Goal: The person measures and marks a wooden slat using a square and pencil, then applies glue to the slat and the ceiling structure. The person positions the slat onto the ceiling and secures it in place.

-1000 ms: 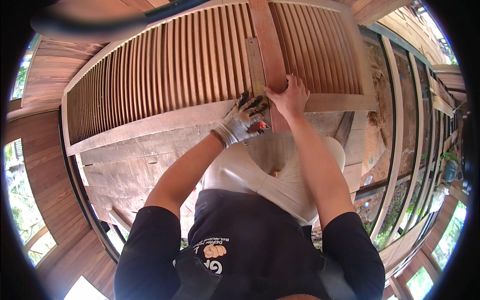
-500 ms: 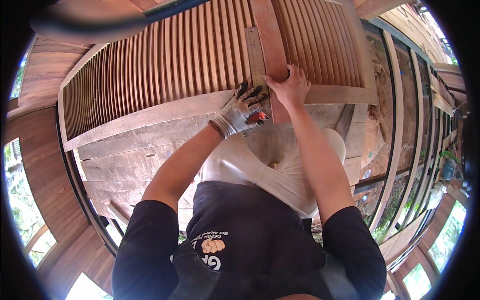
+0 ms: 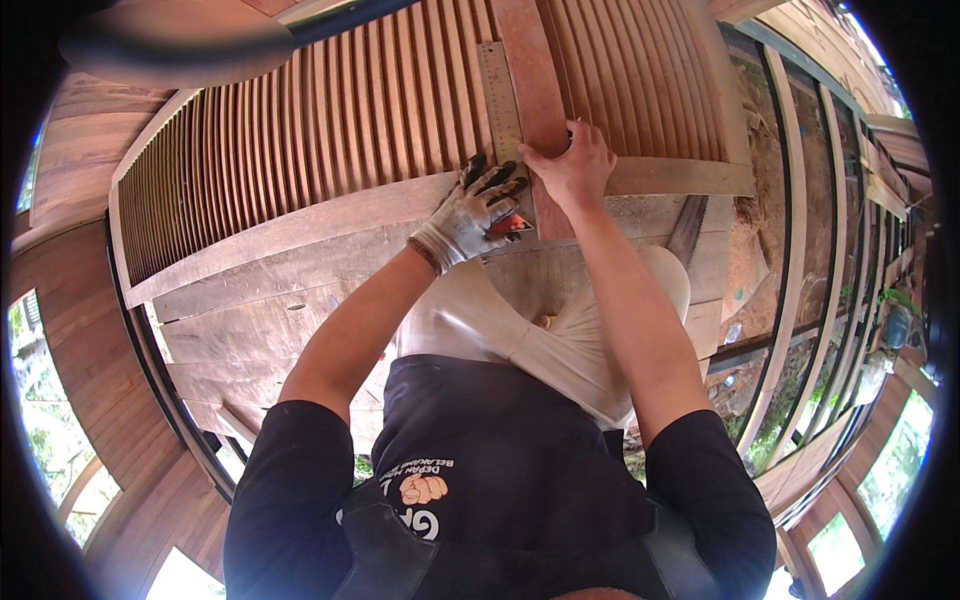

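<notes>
My left hand [image 3: 470, 215], in a grey, black-fingertipped glove, presses on a metal square [image 3: 498, 100] with a red-marked stock [image 3: 512, 224]. The square lies along the left side of a reddish wooden board [image 3: 530, 80], which crosses a slatted louvre panel [image 3: 340, 105] from top to bottom. My bare right hand [image 3: 577, 170] grips that board near its lower end, thumb at the ruler's edge and fingers curled over the far side. The part of the stock under my gloved fingers is hidden.
Weathered planks [image 3: 250, 330] lie below the panel around my bent, light-trousered legs [image 3: 590, 360]. At right are long timber battens [image 3: 785, 260] over soil and plants, with a blue container [image 3: 893, 325] near the rim. Wooden walls [image 3: 95, 360] with bright openings surround me.
The panel, board, square and both hands appear higher in the view than a second ago. Both hands keep much the same place on the square and board.
</notes>
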Available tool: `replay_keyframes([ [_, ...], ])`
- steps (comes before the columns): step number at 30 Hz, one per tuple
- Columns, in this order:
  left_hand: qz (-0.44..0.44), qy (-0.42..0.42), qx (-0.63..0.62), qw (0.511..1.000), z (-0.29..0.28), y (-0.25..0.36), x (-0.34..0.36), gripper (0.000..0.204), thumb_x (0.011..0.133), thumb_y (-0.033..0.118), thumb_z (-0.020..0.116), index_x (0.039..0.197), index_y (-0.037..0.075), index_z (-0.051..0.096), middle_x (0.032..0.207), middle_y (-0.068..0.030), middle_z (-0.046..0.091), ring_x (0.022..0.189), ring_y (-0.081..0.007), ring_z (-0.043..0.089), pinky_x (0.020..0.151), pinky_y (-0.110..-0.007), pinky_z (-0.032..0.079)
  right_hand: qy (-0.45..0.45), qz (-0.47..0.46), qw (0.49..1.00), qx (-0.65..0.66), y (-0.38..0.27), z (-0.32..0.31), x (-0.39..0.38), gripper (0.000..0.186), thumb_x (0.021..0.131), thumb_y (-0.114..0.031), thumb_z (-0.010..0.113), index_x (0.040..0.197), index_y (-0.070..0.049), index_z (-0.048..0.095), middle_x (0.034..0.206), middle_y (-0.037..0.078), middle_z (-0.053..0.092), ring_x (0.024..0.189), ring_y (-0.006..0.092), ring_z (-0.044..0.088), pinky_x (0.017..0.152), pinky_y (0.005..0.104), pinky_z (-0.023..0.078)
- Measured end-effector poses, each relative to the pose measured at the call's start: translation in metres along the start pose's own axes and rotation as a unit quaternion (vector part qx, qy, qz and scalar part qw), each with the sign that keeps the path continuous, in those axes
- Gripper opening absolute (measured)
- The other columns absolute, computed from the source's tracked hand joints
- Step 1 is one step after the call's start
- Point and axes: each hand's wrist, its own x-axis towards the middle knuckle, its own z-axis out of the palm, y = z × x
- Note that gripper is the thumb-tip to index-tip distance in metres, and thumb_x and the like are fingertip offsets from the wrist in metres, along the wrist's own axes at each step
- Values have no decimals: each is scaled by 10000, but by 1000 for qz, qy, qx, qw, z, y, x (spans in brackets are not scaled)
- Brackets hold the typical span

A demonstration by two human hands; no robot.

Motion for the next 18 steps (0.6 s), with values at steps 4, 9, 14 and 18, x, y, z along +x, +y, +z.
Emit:
replay_keyframes([
  [4,0,-1,-3,1000,1,-2,-2,434,728,309,815,1092,122,670,1444,-112,548,1416,-365,415,1196,-567,265,13,2,1000,12,0,4,-1,789,667,-520,851,1246,-53,588,1264,168,605,1237,330,546,1056,527,355],
  [9,-2,-4,-5,1000,7,-6,-4,437,719,305,825,1087,131,666,1446,-109,546,1416,-365,415,1183,-572,279,24,1,1000,9,-2,5,1,784,656,-523,860,1225,-53,598,1242,168,615,1214,325,559,1042,524,357],
  [14,-1,-12,1,1000,3,-4,-3,457,716,319,831,1099,138,658,1439,-103,551,1414,-366,417,1174,-572,291,35,-5,999,11,2,9,1,775,657,-521,858,1217,-50,602,1232,165,622,1209,320,563,1022,526,374],
  [18,-4,-16,-2,1000,3,-4,-4,468,729,350,819,1115,142,656,1438,-101,552,1420,-359,412,1185,-568,271,40,-1,999,8,-1,8,1,777,654,-524,861,1216,-55,601,1214,159,628,1193,327,568,1011,529,382],
])
